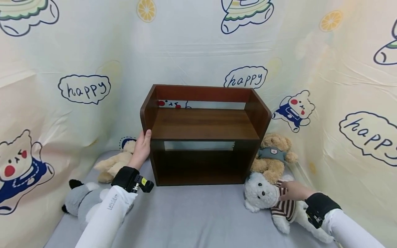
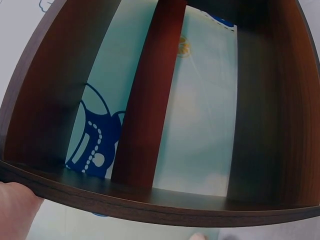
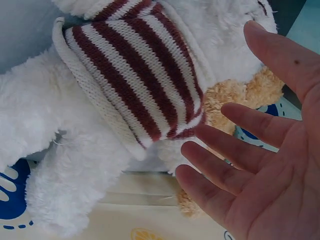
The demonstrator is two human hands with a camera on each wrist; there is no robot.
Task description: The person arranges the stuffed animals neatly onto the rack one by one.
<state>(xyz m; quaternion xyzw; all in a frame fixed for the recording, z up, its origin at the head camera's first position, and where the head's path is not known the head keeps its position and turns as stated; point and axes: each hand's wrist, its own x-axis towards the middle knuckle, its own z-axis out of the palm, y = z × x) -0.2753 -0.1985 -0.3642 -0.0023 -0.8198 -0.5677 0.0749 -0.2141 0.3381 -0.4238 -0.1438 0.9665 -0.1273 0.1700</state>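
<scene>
A dark brown two-tier wooden shelf (image 1: 204, 124) stands upright at the middle of the surface. My left hand (image 1: 141, 148) rests against the outside of its left side panel, fingers pointing up along it. In the left wrist view, part of that hand (image 2: 17, 210) shows at the panel's edge. On the right, a white teddy bear in a striped knit top (image 1: 283, 201) lies on its back. My right hand (image 3: 265, 165) is spread beside the bear's striped top (image 3: 135, 75), palm showing and nothing in its grasp.
Behind the white bear, a tan teddy bear in a blue-grey shirt (image 1: 273, 155) sits against the shelf's right side. Left of my left arm lie a beige plush toy (image 1: 116, 163) and a grey plush toy (image 1: 82, 199). Printed cloth (image 1: 186, 51) hangs around the grey-covered surface (image 1: 186, 213).
</scene>
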